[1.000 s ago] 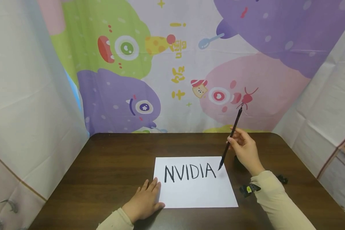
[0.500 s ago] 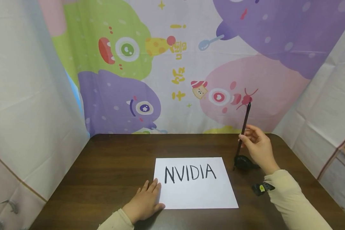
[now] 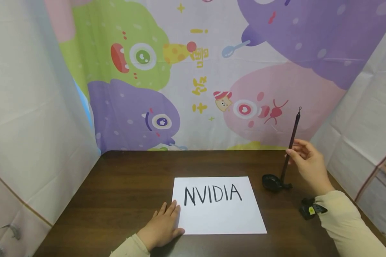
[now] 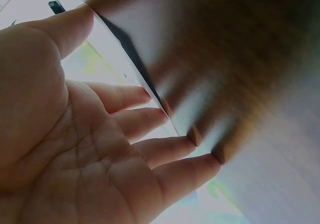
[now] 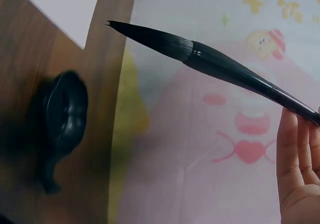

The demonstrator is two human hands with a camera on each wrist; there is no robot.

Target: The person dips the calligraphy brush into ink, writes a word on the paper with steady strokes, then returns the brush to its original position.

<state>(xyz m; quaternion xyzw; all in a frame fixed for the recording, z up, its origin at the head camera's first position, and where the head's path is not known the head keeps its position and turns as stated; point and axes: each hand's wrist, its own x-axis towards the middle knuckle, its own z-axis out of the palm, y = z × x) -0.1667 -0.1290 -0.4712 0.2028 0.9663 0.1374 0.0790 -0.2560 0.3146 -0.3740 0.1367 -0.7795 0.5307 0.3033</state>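
Observation:
My right hand pinches a dark calligraphy brush by its shaft, with its hanging loop at the top. The brush slants downward, and its lower end overlaps the handle of a small black ink dish in the head view. The right wrist view shows the black, pointed bristles apart from the dish. My left hand rests with its fingers spread at the left edge of a white sheet of paper. "NVIDIA" is written in black across the sheet's upper half.
A dark brown wooden table bears the paper and dish. Behind it hangs a cartoon-printed curtain. Pale fabric walls stand on the left and right. A black wrist camera is strapped to the right wrist.
My right hand has carried the brush rightward, from over the paper's upper right corner to the dish's far side. The dish has come into fuller view. The left hand and paper stay put.

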